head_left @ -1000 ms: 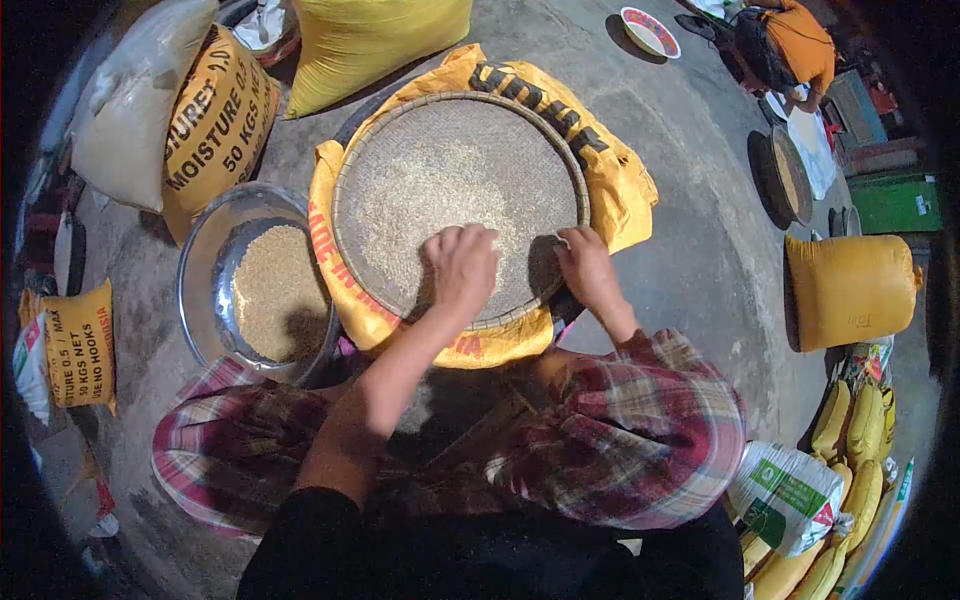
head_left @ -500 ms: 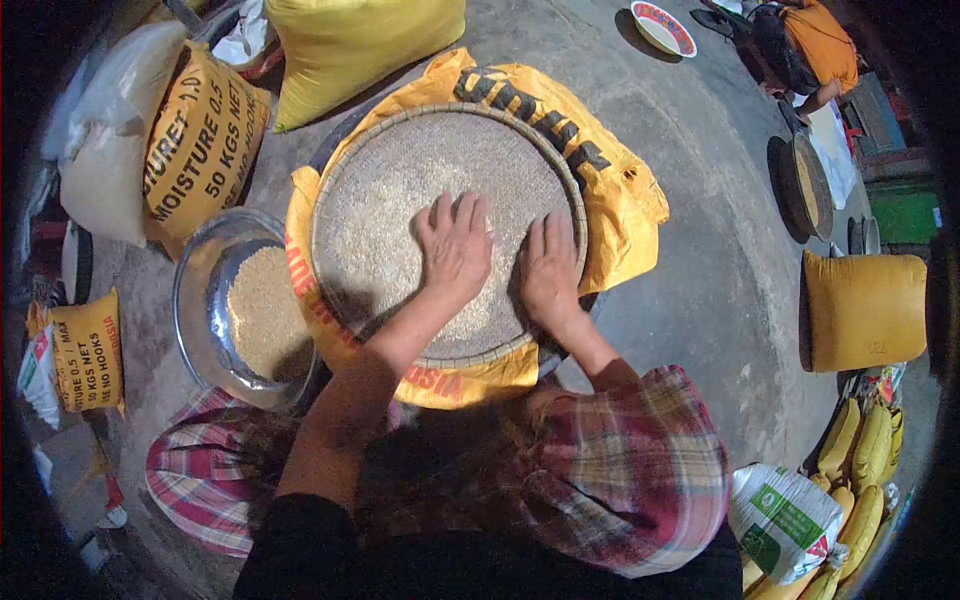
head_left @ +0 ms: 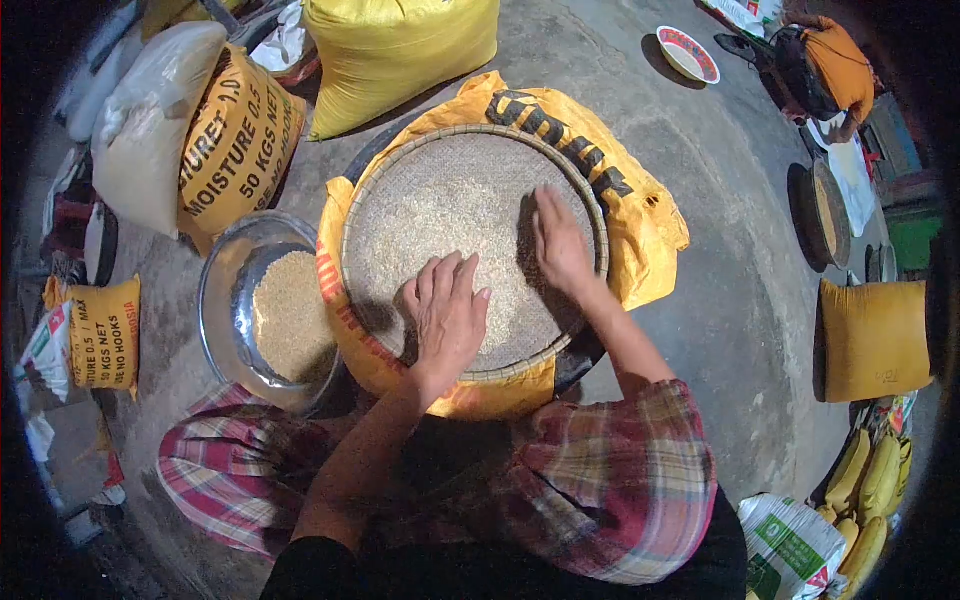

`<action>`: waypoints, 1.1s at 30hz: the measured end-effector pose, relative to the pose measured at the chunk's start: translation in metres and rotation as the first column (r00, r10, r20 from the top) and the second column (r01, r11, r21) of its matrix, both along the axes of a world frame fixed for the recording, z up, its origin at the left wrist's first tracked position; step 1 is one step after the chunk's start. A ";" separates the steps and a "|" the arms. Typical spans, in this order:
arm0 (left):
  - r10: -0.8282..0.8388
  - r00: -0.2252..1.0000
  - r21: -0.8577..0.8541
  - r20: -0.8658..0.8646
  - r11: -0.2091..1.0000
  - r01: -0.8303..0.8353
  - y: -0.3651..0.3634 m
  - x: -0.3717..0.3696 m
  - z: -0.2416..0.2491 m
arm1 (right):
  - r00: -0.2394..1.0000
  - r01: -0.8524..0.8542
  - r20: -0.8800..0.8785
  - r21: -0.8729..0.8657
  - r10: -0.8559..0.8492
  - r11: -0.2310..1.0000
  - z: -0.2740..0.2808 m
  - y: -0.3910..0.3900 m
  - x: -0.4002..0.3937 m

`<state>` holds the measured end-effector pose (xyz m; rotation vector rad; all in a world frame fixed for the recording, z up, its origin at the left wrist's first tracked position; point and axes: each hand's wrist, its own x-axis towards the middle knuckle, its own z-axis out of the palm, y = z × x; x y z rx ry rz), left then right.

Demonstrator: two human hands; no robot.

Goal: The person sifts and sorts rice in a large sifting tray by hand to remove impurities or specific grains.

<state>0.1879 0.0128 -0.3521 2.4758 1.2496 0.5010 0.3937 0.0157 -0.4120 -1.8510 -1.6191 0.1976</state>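
A round woven tray (head_left: 380, 185) spread with pale grain (head_left: 440, 215) lies on a yellow printed sack (head_left: 640, 215) on the concrete floor. My left hand (head_left: 445, 315) lies flat on the grain at the tray's near side, fingers apart. My right hand (head_left: 560, 245) rests flat on the grain further out, toward the tray's right rim, fingers together and stretched. Neither hand holds anything. A metal bowl (head_left: 225, 300) with darker grain (head_left: 290, 315) stands just left of the tray.
Full yellow sacks (head_left: 400, 45) and printed sacks (head_left: 235, 135) stand behind and to the left. At upper right another person in orange (head_left: 830, 65) squats by a second tray (head_left: 830, 215) and a small bowl (head_left: 688, 53). A yellow sack (head_left: 875, 340) and bananas (head_left: 870, 480) lie right.
Both hands were side by side near the tray's middle. My left hand has slid back toward me; my right hand has swept outward toward the right rim.
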 end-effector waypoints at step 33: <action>0.131 0.984 -0.031 0.124 0.991 -0.128 0.006 -0.034 -0.012 | 0.998 -0.062 -0.020 -0.175 0.060 0.983 0.007 -0.056 -0.035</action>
